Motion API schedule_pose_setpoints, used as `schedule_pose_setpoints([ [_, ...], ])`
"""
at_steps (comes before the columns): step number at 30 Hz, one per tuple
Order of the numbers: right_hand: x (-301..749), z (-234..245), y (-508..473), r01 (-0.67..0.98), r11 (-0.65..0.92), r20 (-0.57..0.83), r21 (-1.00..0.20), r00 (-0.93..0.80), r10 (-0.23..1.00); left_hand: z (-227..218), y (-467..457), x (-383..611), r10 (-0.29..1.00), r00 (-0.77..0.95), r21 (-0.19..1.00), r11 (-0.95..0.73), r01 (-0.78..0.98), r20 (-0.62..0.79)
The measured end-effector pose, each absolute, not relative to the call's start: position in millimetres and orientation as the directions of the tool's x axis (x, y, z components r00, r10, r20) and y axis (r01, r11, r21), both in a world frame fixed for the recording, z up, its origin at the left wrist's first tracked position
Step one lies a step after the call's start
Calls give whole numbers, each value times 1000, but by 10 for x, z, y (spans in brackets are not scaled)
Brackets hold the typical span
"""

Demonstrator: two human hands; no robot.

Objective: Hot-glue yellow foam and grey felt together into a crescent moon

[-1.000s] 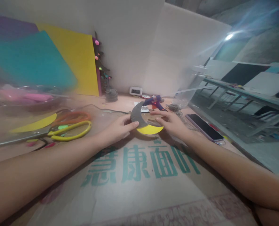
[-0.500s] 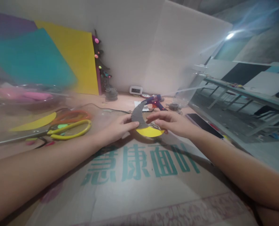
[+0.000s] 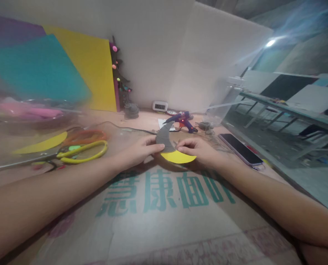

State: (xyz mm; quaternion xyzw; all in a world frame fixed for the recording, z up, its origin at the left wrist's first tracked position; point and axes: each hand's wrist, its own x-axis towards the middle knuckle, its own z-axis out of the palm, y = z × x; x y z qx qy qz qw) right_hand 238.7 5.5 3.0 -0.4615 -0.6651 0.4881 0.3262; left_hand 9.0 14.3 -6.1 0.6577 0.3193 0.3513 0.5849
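Blurred left side, cropped arms, covered crescent.
The pink things point(image 3: 28, 112) at far left are smeared past telling, and the teal sheet point(image 3: 34, 70) runs off the left edge. Both forearms leave the picture at the near corners. Fingers of the left hand point(image 3: 138, 151) and right hand point(image 3: 199, 149) hide parts of the crescent point(image 3: 165, 141). The small clock point(image 3: 160, 106) is too small to read.

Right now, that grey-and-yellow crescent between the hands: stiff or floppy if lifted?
Probably floppy: crescent looks like thin sheet, its grey end curving upward. Likely light: left hand and right hand hold it by fingertips alone. Flat-cut, so unlikely to roll.
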Motion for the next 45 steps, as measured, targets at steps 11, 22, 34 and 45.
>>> schedule_pose_setpoints([
  [11, 2327, -82, 35, 141, -54, -85, -989, -224, 971, -127, 208, 71, 824, 560, 986, -152, 74, 85],
  [22, 2382, -136, 79, -46, 210, 213, -977, -71, 974, -145, 235, 81, 900, 428, 987, -137, 89, 87],
  [34, 2315, -22, -59, 325, 192, 145, -926, -163, 976, -82, 194, 93, 876, 435, 944, -296, 149, 206],
  [45, 2324, -15, -60, 315, 217, 144, -924, -240, 960, -20, 153, 86, 918, 363, 955, -238, 175, 162],
])
